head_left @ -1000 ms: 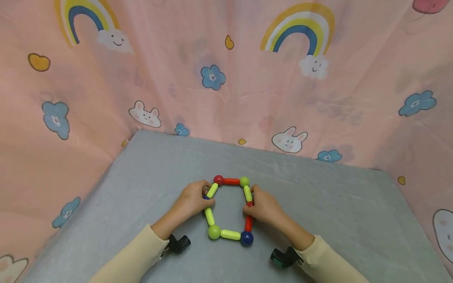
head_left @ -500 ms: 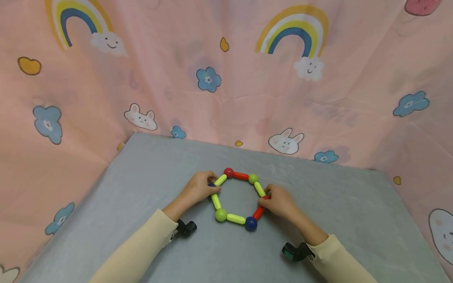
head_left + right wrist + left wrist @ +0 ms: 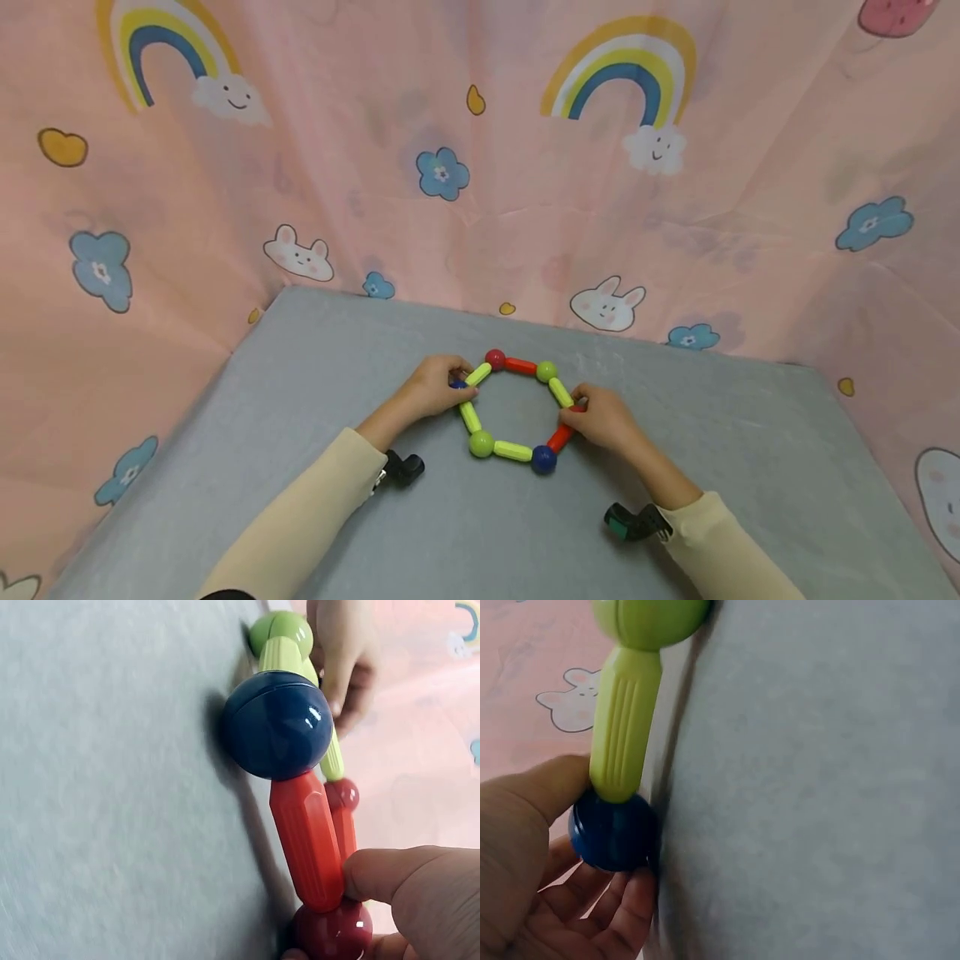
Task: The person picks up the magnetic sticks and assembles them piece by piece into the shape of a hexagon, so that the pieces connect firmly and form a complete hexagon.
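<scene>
A closed six-sided ring of balls and rods lies flat on the grey table. My left hand (image 3: pixel 433 387) pinches the blue ball (image 3: pixel 615 831) at the ring's left corner, below a yellow-green rod (image 3: pixel 625 724). At the right corner, my right hand (image 3: pixel 606 419) grips the dark red ball (image 3: pixel 334 930), its thumb by the end of a red rod (image 3: pixel 307 840). The near side has a green ball (image 3: pixel 482 443), a yellow-green rod (image 3: pixel 513 451) and a dark blue ball (image 3: pixel 543 459). Along the far side run a red ball (image 3: pixel 495 359), a red rod (image 3: pixel 521 367) and a green ball (image 3: pixel 547 372).
The grey table (image 3: pixel 450 533) surrounds the ring. A pink curtain (image 3: pixel 510 217) printed with rainbows, rabbits and flowers hangs behind and at both sides. Each wrist carries a black camera, the left camera (image 3: pixel 405 468) and the right camera (image 3: pixel 633 522).
The ring has widened from a narrow, elongated outline into a near-regular hexagon as my hands moved apart. Hands and ring have also shifted right and away from me.
</scene>
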Demonstrator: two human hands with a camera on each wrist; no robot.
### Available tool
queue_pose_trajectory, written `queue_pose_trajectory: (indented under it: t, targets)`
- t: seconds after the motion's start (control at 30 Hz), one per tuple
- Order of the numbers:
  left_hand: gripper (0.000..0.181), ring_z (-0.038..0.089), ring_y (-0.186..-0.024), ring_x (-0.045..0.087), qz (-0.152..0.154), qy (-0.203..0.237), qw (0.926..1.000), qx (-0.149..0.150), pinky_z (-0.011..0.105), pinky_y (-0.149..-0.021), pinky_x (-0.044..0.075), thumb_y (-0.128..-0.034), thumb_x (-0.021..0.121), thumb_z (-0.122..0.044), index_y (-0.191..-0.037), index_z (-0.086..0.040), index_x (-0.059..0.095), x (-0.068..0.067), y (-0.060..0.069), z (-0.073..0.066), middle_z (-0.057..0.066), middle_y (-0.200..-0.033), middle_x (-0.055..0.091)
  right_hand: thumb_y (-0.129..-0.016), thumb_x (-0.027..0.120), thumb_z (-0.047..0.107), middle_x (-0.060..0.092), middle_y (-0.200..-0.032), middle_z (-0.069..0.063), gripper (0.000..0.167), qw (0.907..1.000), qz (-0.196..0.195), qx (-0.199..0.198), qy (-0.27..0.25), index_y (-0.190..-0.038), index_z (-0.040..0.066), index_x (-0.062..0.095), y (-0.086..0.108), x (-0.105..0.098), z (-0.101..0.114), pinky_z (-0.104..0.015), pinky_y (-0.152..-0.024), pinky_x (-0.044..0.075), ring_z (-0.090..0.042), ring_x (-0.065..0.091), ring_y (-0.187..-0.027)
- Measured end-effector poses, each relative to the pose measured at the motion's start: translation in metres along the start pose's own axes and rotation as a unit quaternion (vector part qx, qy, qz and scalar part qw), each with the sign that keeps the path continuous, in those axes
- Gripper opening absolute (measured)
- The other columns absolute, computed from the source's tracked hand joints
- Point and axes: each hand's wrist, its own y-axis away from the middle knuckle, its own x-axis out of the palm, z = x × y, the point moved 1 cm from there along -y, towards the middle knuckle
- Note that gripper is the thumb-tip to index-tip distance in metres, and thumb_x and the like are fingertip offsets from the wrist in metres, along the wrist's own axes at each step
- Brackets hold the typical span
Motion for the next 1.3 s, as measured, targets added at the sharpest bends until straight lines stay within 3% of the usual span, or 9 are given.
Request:
queue_pose_trajectory:
  t: [0.23,0.57,0.73,0.83,0.97,1.07,1.13,1.23,1.3]
  targets:
    - [0.033,0.013,-0.083,0.056,0.002,0.012,0.9999,0.011,0.025,-0.071,0.047,-0.0835,0.075,-0.021,-0.112,-0.006,0.068,0.0,0.007,0.0,0.003,-0.095,0.066,-0.086,0.066,0.025,0.063,-0.084,-0.009,0.038,0.9997,0.018,-0.007,-0.016,-0.112,-0.002,0.061,-0.002,-0.006,-0.004,-0.026,-0.055,0.045,-0.015,0.054,-0.063]
    - [0.034,0.014,-0.085,0.057,0.006,0.018,0.9997,0.012,0.026,-0.073,0.049,-0.0834,0.075,-0.02,-0.113,-0.005,0.067,0.0,0.012,-0.003,0.005,-0.098,0.066,-0.088,0.067,0.025,0.062,-0.08,-0.008,0.035,0.9983,0.024,-0.006,-0.053,-0.109,-0.003,0.062,-0.004,-0.004,-0.009,-0.026,-0.056,0.047,-0.015,0.056,-0.062]
    - [0.034,0.014,-0.086,0.058,0.002,0.017,0.9997,0.016,0.027,-0.075,0.05,-0.0833,0.075,-0.021,-0.112,-0.005,0.067,0.003,0.012,-0.002,0.004,-0.098,0.067,-0.088,0.068,0.026,0.06,-0.08,-0.007,0.034,0.9984,0.02,-0.01,-0.051,-0.106,-0.002,0.063,-0.005,-0.004,-0.013,-0.026,-0.057,0.047,-0.014,0.055,-0.061]
    - [0.034,0.016,-0.09,0.062,-0.007,0.015,0.9998,0.015,0.029,-0.077,0.052,-0.0859,0.072,-0.023,-0.115,-0.005,0.067,-0.004,0.014,0.0,0.005,-0.101,0.068,-0.09,0.064,0.029,0.062,-0.085,-0.009,0.036,0.9991,0.024,-0.02,-0.03,-0.11,-0.001,0.062,-0.004,-0.013,-0.015,-0.028,-0.057,0.048,-0.016,0.056,-0.064]
    - [0.04,0.024,-0.103,0.063,-0.034,-0.019,0.9991,0.016,0.036,-0.085,0.053,-0.0902,0.066,-0.027,-0.122,-0.004,0.063,-0.035,0.018,0.001,0.011,-0.114,0.067,-0.096,0.056,0.037,0.063,-0.103,-0.02,0.043,0.9973,-0.033,-0.046,0.048,-0.119,0.0,0.058,0.004,-0.051,-0.016,-0.039,-0.068,0.053,-0.029,0.061,-0.083]
    - [0.043,0.03,-0.112,0.06,-0.083,-0.068,0.9938,0.029,0.042,-0.091,0.051,-0.0909,0.064,-0.03,-0.126,-0.005,0.061,-0.069,0.023,-0.001,0.013,-0.125,0.062,-0.096,0.054,0.036,0.059,-0.115,-0.026,0.046,0.9805,-0.129,-0.081,0.125,-0.123,0.0,0.054,0.014,-0.092,-0.019,-0.054,-0.08,0.049,-0.041,0.057,-0.1]
    - [0.045,0.032,-0.119,0.056,-0.123,-0.101,0.9862,0.044,0.046,-0.096,0.048,-0.0901,0.064,-0.03,-0.128,-0.006,0.059,-0.092,0.029,-0.002,0.013,-0.13,0.059,-0.095,0.057,0.033,0.056,-0.118,-0.029,0.046,0.962,-0.185,-0.108,0.169,-0.125,-0.002,0.053,0.02,-0.116,-0.022,-0.061,-0.087,0.043,-0.048,0.051,-0.107]
    - [0.05,0.035,-0.126,0.049,-0.179,-0.152,0.9698,0.064,0.051,-0.1,0.044,-0.0873,0.066,-0.032,-0.13,-0.006,0.058,-0.12,0.039,-0.004,0.015,-0.135,0.054,-0.096,0.054,0.035,0.047,-0.129,-0.032,0.052,0.9367,-0.234,-0.121,0.231,-0.132,-0.003,0.047,0.027,-0.143,-0.031,-0.064,-0.099,0.033,-0.053,0.04,-0.121]
    - [0.054,0.038,-0.129,0.046,-0.206,-0.197,0.955,0.081,0.054,-0.102,0.041,-0.0857,0.067,-0.033,-0.131,-0.005,0.057,-0.134,0.044,-0.003,0.018,-0.137,0.052,-0.099,0.048,0.04,0.037,-0.139,-0.035,0.061,0.9329,-0.236,-0.114,0.247,-0.139,-0.006,0.039,0.03,-0.156,-0.04,-0.066,-0.107,0.022,-0.055,0.026,-0.133]
